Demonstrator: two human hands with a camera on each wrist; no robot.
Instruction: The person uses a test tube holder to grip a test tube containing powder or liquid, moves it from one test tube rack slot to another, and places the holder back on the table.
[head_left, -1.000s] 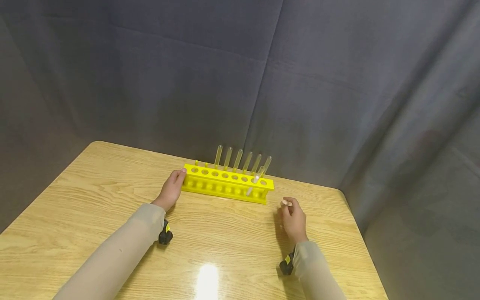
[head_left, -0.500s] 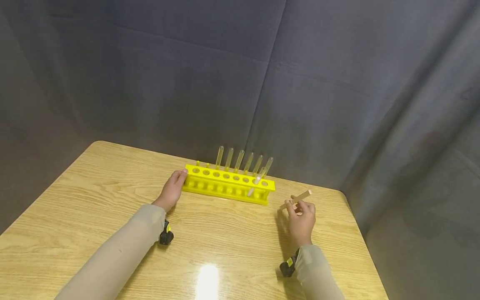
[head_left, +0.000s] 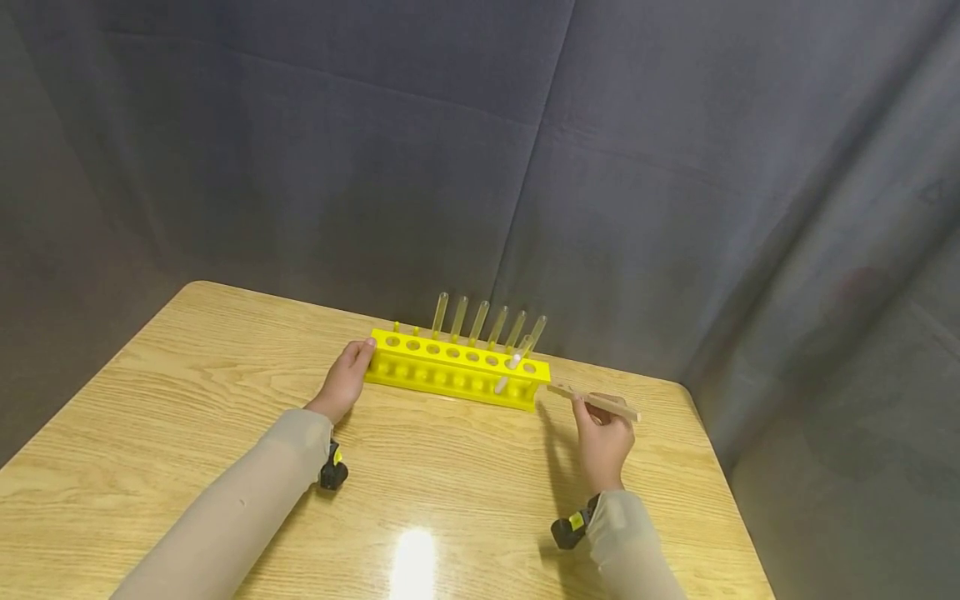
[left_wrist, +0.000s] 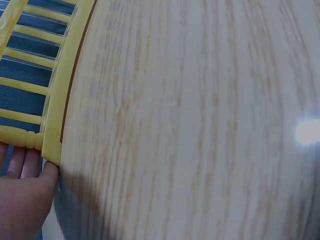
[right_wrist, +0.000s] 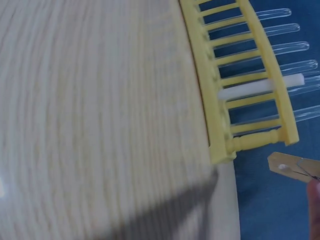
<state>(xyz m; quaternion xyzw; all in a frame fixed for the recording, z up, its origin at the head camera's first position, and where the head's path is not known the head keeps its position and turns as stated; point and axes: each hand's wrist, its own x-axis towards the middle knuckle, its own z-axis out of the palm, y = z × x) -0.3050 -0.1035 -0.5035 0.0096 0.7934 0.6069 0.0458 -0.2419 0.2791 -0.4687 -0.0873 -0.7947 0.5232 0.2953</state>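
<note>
A yellow test tube rack (head_left: 456, 350) stands near the table's back edge. My left hand (head_left: 347, 379) grips its left end, and in the left wrist view the thumb and fingers (left_wrist: 49, 172) wrap around that end. Several clear test tubes (head_left: 480, 323) stick up along its rear row. One test tube with something white (head_left: 502, 383) inside stands in a front hole towards the right. In my right hand (head_left: 603, 446), just right of the rack, I pinch a wooden test tube holder (head_left: 617, 408). Its spring and tip (right_wrist: 287, 166) show in the right wrist view, apart from the rack.
The wooden table (head_left: 420, 475) has a bright glare spot near its front. Grey curtains (head_left: 337, 167) hang behind it and on the right (head_left: 847, 350). A short yellow peg (head_left: 397, 327) rises at the rack's back left.
The wooden test tube holder has turned in my right hand, and its tip now points left at the rack's right end. My left hand stays on the rack.
</note>
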